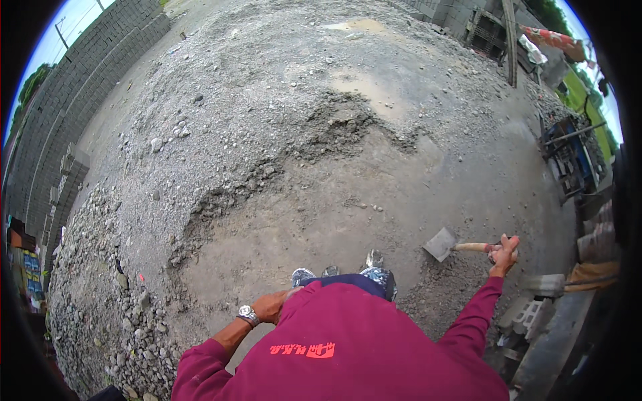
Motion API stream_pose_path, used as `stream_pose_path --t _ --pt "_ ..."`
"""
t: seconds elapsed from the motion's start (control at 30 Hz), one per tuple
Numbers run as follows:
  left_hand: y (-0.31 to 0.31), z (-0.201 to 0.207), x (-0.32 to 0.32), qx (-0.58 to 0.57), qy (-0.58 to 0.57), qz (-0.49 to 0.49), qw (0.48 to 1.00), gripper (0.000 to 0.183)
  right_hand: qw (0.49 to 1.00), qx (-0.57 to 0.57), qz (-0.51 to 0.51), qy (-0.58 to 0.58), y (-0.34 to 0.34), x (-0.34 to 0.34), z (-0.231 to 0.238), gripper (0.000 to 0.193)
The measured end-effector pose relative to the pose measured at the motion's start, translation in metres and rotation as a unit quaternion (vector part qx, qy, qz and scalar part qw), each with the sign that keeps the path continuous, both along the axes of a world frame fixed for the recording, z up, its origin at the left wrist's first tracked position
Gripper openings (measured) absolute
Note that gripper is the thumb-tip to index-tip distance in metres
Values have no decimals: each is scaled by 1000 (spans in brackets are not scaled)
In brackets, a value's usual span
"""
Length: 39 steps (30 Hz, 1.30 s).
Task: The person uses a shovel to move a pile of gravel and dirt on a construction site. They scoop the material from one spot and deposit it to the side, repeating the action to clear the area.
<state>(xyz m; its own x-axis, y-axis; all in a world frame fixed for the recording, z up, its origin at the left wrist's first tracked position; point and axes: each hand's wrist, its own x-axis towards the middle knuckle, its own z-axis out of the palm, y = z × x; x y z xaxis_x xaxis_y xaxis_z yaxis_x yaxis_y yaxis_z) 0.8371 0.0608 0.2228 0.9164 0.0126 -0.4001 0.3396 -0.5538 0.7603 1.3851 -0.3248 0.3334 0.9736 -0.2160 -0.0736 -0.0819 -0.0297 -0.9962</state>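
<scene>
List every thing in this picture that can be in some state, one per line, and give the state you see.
Shovel: gripped by its wooden handle, blade near the ground.
Right hand: closed on the shovel handle, arm stretched out.
Left hand: empty, resting against the body.
Wristwatch: worn on the left wrist.
Gravel heap: dug away along its near edge.
Block wall: standing, stacked in courses.

Blue-yellow crates stacked far left; sacks far right (blurry, approx.).

Outdoor building site: gravel heap, block wall
</scene>
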Motion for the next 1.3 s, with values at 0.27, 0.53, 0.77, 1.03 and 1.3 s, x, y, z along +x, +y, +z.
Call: stream_pose_path --t 0.27,0.53,0.77,1.03,1.3 --pt "4 2 3 4 12 -18 1000 110 999 -30 -23 -5 -1 -1 -4 29" --pt "6 25 7 15 13 -23 1000 92 999 -29 -33 -9 2 -5 -9 30" --pt "2 8 5 13 12 -7 1000 106 1000 -16 -24 -4 -11 2 -16 30" --pt "5 2 6 6 23 -3 1000 104 999 -29 -17 -13 -12 -7 -10 28" --pt "9 -3 6 9 4 -8 1000 104 999 -26 -31 -22 -18 -10 -17 31"
